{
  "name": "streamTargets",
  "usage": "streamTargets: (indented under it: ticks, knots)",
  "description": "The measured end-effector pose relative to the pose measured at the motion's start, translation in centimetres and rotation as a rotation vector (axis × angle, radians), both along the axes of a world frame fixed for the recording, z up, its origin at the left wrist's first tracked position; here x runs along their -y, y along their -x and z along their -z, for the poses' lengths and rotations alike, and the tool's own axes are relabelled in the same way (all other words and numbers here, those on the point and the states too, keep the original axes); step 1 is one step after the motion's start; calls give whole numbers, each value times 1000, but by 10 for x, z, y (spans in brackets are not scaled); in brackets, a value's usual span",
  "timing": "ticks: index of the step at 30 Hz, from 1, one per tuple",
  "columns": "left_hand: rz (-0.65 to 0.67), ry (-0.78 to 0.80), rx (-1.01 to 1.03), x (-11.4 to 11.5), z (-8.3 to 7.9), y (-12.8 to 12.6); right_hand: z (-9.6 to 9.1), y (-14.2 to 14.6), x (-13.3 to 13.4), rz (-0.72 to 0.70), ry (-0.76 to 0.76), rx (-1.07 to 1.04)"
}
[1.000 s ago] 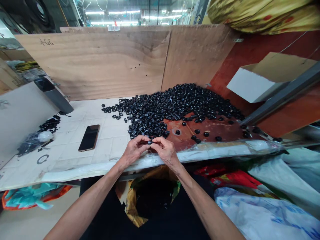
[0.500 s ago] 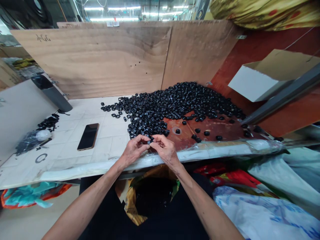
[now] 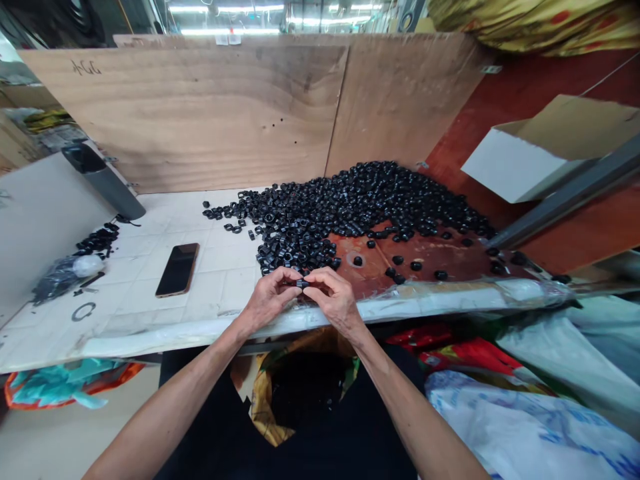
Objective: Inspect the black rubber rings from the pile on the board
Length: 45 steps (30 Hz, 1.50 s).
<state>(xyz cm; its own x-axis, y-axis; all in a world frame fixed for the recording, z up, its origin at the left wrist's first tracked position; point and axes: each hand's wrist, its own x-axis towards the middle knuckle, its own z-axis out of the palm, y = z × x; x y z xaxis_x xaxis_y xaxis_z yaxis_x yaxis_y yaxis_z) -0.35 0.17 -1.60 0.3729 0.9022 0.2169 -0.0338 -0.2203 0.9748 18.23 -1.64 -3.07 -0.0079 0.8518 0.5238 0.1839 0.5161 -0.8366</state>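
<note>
My left hand (image 3: 270,297) and my right hand (image 3: 335,297) meet at the table's near edge, fingertips pinched together on one small black ring part (image 3: 301,284). Just behind my hands spreads a large heap of the same black ring parts (image 3: 350,207), reaching back to the plywood wall. A few loose ones (image 3: 413,265) lie on the reddish board to the right of my hands. Below the table edge, between my forearms, an open yellow-patterned bag (image 3: 305,393) holds dark contents.
A black phone (image 3: 177,269) lies left of my hands. Further left are a small pile of black pieces (image 3: 97,240), a clear bag (image 3: 65,273) and a grey cylinder (image 3: 105,183). Plywood walls (image 3: 210,113) close the back. An open cardboard box (image 3: 545,147) sits at right.
Both hands have stayed pinched on the small black part with only slight finger movement. The view has shifted a little.
</note>
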Motion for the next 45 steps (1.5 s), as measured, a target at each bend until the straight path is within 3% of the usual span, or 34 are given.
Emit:
streamTargets:
  ticks: [4,10,15,20,27,32,35,41,45]
  knots:
    - [-3,-20,3,0,1,0,1,0,0,1,-15,18]
    - [-14,-81,-18,0,3,1,-1,2,3,1,95,-46]
    - [-23,-61,-8,1,0,0,-2,1,3,25,18,-20]
    - [-13,-82,-17,0,3,1,-1,1,2,9,37,-2]
    - [-28,-132,-55,0,4,2,5,4,1,98,87,118]
    - [7,-113,-71,1,0,2,1,6,1,158,4,304]
    - [23,-67,-56,1,-2,-1,-2,5,2,192,51,269]
    - [-12,4,36,1,-1,-3,-1,1,6,42,54,178]
    - [-1,-1,21,0,0,-2,-1,3,7,147,44,303]
